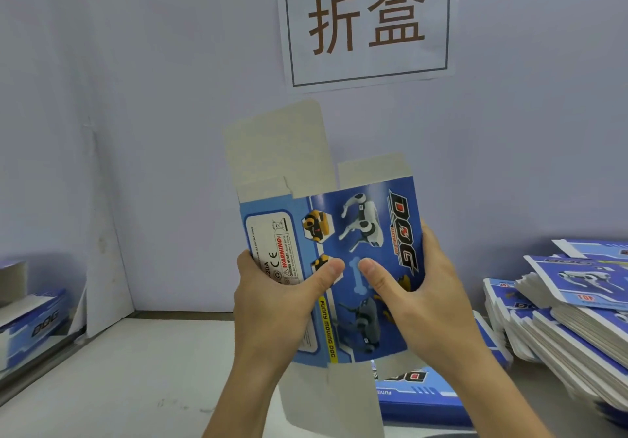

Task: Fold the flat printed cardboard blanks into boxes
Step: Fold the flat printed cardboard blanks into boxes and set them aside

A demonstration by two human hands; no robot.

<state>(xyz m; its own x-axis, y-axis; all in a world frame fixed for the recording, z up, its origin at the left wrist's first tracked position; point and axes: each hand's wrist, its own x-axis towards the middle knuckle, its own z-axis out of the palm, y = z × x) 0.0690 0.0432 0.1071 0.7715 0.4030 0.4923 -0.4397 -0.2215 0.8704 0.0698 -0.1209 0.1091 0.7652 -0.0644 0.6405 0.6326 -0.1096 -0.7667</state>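
L hand (272, 305) + R hand (424, 298) grip pinching blank (343, 234) side edges | flaps loose (top/btm) | stack (560, 318) near R

Blue printed cardboard blank (353, 267), held up: outer face smooth with a slight sheen, flaps showing matt grey uncoated board on the inside. Stack of like blue cardboard blanks (560, 315) at the right edge of the pale matt table (136, 386), cut edges raw grey. White paper sign (367, 23) on a matt lilac wall (153, 98), flat finish.
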